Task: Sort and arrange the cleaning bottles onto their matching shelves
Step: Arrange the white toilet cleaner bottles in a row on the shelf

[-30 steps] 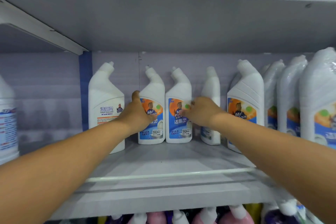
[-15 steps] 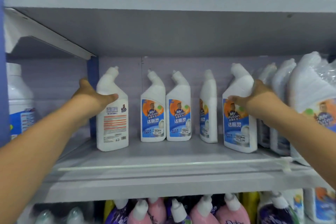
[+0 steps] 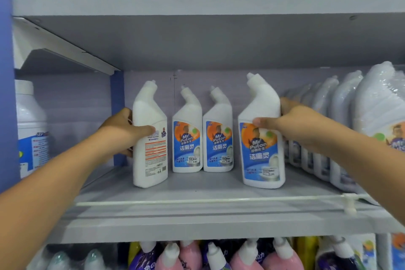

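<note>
Light: soft, even, cool bluish
Shadow: dim under upper shelf (image 3: 197, 41)
Blur: edges smeared
Distortion: wide-angle bowing

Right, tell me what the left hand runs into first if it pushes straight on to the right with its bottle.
Probably the nearer of the two labelled bottles standing just right of the turned-round bottle that the left hand grips; the gap looks narrow, though depth is unclear.

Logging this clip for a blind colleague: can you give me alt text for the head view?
On a grey shelf, the left hand grips a white angled-neck bottle turned back-label-out, and the right hand grips a matching white bottle with a blue-and-orange front label. Two smaller blue-labelled bottles stand between them.
</note>
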